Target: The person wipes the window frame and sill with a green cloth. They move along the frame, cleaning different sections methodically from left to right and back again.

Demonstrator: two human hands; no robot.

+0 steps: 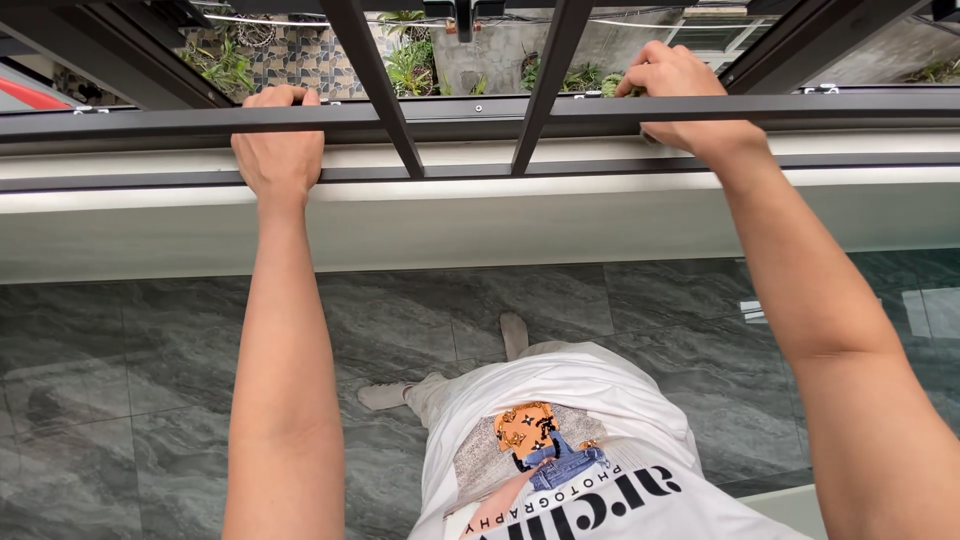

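Observation:
Both my arms reach forward to a dark metal railing bar [470,112] that runs across the view. My left hand [277,145] grips the bar at the left, fingers curled over its top. My right hand [683,95] grips the same bar at the right, fingers wrapped over it. Two slanted dark uprights [385,85] rise from the bar between my hands. Below, my white printed shirt [580,450] and my feet in light socks [390,395] are in view.
A pale ledge [500,215] runs under the railing. The floor is grey marble-like tile [150,360]. Beyond the railing lie green plants [410,65], a patterned tiled wall [290,55] and a concrete wall.

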